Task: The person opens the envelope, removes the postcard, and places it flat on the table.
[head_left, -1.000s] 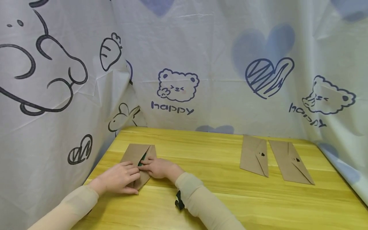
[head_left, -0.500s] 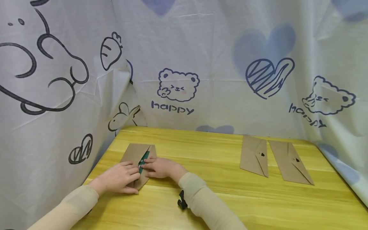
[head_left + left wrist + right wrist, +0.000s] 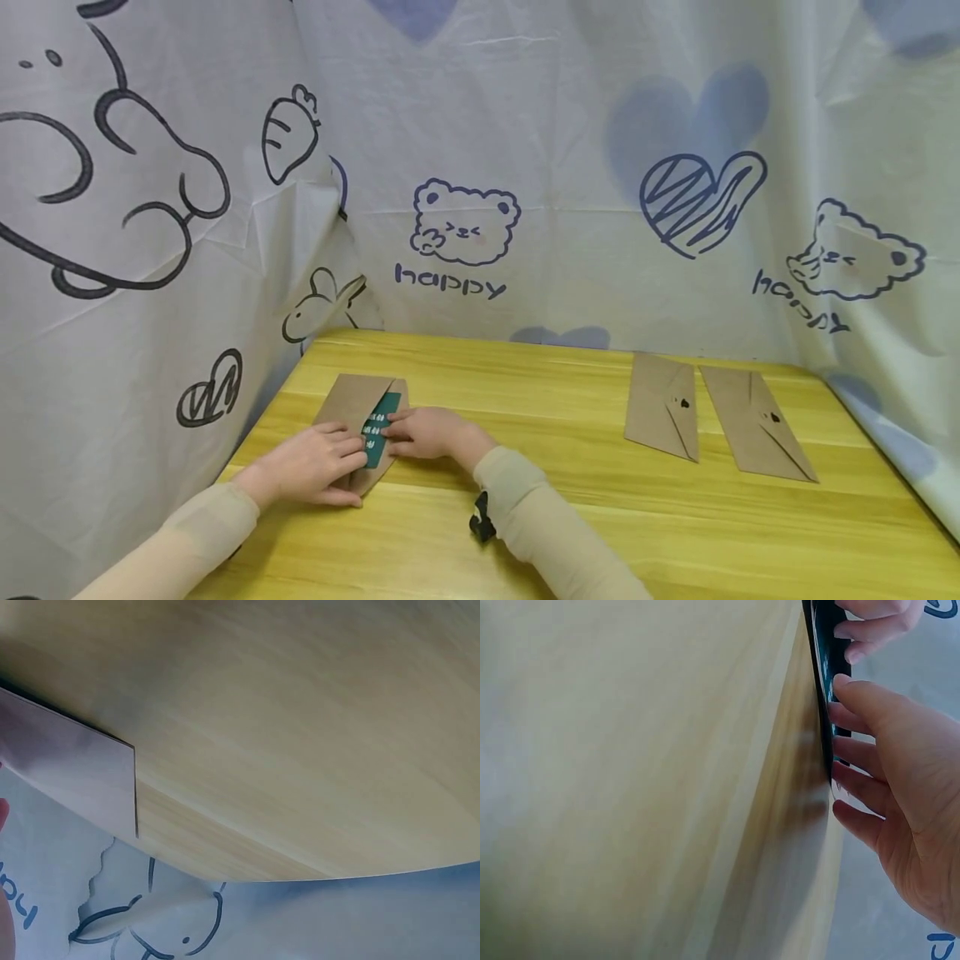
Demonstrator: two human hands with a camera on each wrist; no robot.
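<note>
A brown paper envelope [image 3: 358, 392] lies at the table's left, its flap side up; its corner also shows in the left wrist view. A dark green card with white lettering [image 3: 380, 417] sticks out of its slanted opening. My left hand [image 3: 318, 462] rests on the envelope's near left part, pressing it down with its fingers. From the right, my right hand [image 3: 427, 433] holds the card's right edge with its fingertips. In the right wrist view, the right thumb and fingers [image 3: 859, 757] meet at the dark card edge.
Two closed brown envelopes [image 3: 663, 408] with small black heart marks lie at the back right. A printed white curtain [image 3: 555, 275] encloses the wooden table [image 3: 555, 483] at the back and both sides. A black buckle [image 3: 482, 518] hangs at the right sleeve.
My right hand has moved slightly right, and the green card has slid further out of the envelope, so more lettering shows. The left hand stays in place.
</note>
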